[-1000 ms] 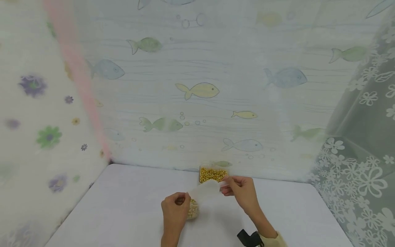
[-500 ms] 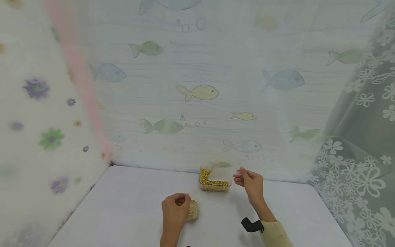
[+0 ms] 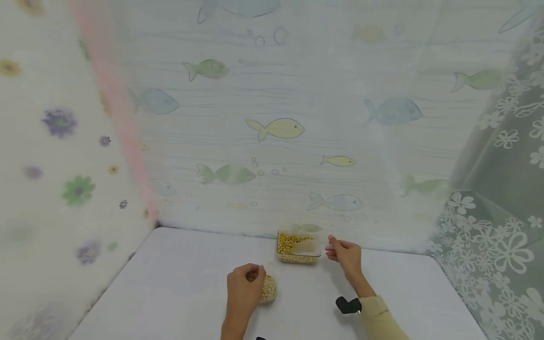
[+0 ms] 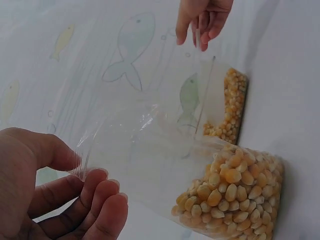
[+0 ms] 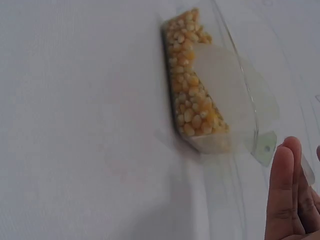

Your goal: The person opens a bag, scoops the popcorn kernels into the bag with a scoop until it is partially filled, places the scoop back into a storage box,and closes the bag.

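My left hand (image 3: 245,290) pinches the top edge of a clear plastic bag (image 4: 240,192), thumb against fingertips. Corn kernels fill the bag's lower part, and it stands on the table. Farther off, my right hand (image 3: 347,259) holds a whitish translucent scoop (image 5: 222,75) by its handle, between thumb and fingers. The scoop's bowl is inside a clear rectangular container (image 5: 220,143), tilted against the corn kernels (image 5: 187,95). Whether the bowl carries kernels cannot be seen.
A white-covered table (image 3: 178,278) bears both bag and container. The container is close to the back edge, before a fish-print curtain (image 3: 276,184). A black wrist camera mount (image 3: 347,305) sits at my right wrist.
The scoop has travelled from the bag's mouth, away and right, into the container, and its bowl has then dipped among the kernels. My left hand has kept its hold on the bag.
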Motion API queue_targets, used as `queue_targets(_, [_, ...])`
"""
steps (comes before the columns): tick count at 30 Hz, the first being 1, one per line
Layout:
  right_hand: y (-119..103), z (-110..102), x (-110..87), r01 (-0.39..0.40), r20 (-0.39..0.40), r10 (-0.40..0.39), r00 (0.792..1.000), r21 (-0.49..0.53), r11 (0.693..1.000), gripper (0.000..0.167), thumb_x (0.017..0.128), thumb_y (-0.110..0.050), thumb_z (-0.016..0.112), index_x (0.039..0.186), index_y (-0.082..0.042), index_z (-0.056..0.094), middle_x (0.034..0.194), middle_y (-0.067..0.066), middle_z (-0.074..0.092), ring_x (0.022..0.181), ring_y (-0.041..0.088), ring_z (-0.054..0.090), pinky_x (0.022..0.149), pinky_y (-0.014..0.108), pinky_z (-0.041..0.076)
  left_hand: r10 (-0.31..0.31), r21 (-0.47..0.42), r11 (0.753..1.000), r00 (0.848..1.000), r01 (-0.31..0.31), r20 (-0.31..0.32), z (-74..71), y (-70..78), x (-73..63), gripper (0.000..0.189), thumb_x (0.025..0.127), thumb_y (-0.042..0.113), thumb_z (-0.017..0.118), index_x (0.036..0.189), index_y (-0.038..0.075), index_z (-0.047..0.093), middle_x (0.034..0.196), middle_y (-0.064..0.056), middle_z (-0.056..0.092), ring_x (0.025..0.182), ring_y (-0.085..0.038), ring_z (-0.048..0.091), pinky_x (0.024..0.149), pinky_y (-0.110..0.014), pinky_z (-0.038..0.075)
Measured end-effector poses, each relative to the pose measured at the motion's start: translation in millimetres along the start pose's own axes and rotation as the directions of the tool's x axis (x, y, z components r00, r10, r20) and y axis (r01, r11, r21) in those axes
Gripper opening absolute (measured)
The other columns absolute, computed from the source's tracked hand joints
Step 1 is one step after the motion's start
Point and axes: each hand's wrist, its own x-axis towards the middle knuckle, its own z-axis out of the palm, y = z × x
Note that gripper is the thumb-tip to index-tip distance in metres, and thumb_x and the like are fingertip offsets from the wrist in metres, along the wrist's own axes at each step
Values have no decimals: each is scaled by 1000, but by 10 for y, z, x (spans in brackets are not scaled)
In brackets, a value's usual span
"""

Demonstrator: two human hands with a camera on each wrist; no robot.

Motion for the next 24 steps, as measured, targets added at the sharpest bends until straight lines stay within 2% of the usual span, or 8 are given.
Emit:
queue_targets(4, [-51, -92, 9, 21, 40, -13, 999, -209, 978, 54, 99, -39, 65, 111, 13, 70, 84, 16, 76, 66, 16, 73, 61, 27, 60, 34, 33, 999, 999, -35, 19, -31, 1, 17, 10, 89, 6, 70, 83, 1, 77, 66, 2, 64, 59, -7, 57, 57, -21, 51])
queue_targets(9, [-283, -264, -66, 110, 44, -103, 994, -532, 839, 63, 105, -46, 49, 114, 12, 69, 96, 22, 75, 81, 29, 74, 66, 35, 58, 117, 66, 990, 987, -125, 108, -141, -48, 39, 11, 89, 10, 73, 90, 0, 77, 68, 4, 63, 62, -5, 57, 60, -21, 52])
queue_targets(12, [-466, -281, -168, 189, 47, -196, 980, -545, 817, 51, 106, -37, 50, 117, 9, 69, 104, 21, 75, 93, 34, 73, 74, 40, 58, 187, 97, 974, 965, -207, 183, -239, -101, 56, 14, 88, 13, 75, 96, 1, 77, 75, 3, 63, 68, -6, 58, 65, -23, 53])
queue_targets(15, [-582, -186, -342, 296, 145, -258, 955, -459, 838, 35, 103, -25, 59, 118, 4, 70, 104, 18, 76, 94, 29, 73, 78, 37, 58, 228, 123, 957, 942, -263, 246, -322, -146, 79, 21, 86, 15, 78, 103, 4, 76, 87, 1, 66, 79, -10, 60, 73, -29, 55])
queue_targets(17, [-573, -84, -484, 363, 277, -270, 922, -376, 853, 29, 100, -20, 65, 119, 1, 71, 105, 15, 76, 94, 23, 73, 78, 31, 58, 247, 125, 949, 928, -290, 280, -356, -165, 93, 26, 85, 16, 79, 109, 6, 76, 98, 1, 68, 88, -13, 62, 78, -35, 56])
queue_targets(21, [-412, 164, -736, 409, 563, -245, 789, -184, 894, 37, 95, -15, 72, 127, 3, 67, 116, 23, 72, 102, 28, 71, 82, 26, 58, 274, 83, 945, 903, -317, 330, -359, -191, 113, 31, 87, 15, 78, 117, 8, 74, 111, 1, 69, 100, -22, 64, 85, -44, 55])
queue_targets(23, [-309, 279, -816, 386, 647, -227, 728, -112, 916, 42, 94, -13, 72, 132, 4, 63, 123, 27, 68, 108, 37, 68, 85, 27, 58, 300, 55, 939, 888, -339, 348, -341, -201, 122, 28, 89, 13, 77, 117, 9, 74, 111, 2, 71, 100, -24, 65, 86, -42, 56])
queue_targets(24, [-263, 331, -846, 369, 668, -225, 709, -80, 926, 44, 94, -12, 72, 133, 5, 61, 125, 29, 66, 111, 41, 67, 87, 27, 58, 314, 40, 936, 881, -350, 353, -331, -207, 125, 26, 90, 12, 77, 115, 9, 75, 109, 2, 72, 99, -25, 66, 85, -40, 56])
